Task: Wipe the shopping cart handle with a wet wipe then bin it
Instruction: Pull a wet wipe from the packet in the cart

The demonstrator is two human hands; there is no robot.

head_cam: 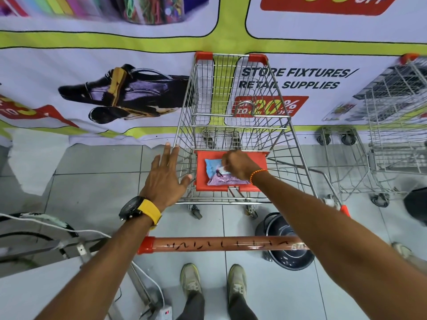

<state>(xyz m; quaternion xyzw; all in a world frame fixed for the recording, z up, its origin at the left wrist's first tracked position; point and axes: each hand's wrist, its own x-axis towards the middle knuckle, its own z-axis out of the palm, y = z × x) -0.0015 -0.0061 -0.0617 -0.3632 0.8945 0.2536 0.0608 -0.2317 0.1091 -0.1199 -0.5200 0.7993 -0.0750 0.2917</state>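
On the cart seat (231, 158), my right hand (238, 163) pinches a wipe (221, 167) from the pack (215, 173); left hand (165, 179) spread, empty; handle (221, 244) unwiped.

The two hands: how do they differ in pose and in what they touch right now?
The left hand is spread flat and open beside the cart basket, holding nothing; the right hand is curled, pinching at the wipes pack on the red seat flap. Both reach past the handle.

Two shopping carts, the near one (233, 125) and another (392, 125) at right; one handle (221, 244); one wet wipe pack (217, 173); one bin (286, 243); two hands, left (165, 179) and right (238, 163); two shoes (190, 279) (236, 281); one wristwatch (138, 210).
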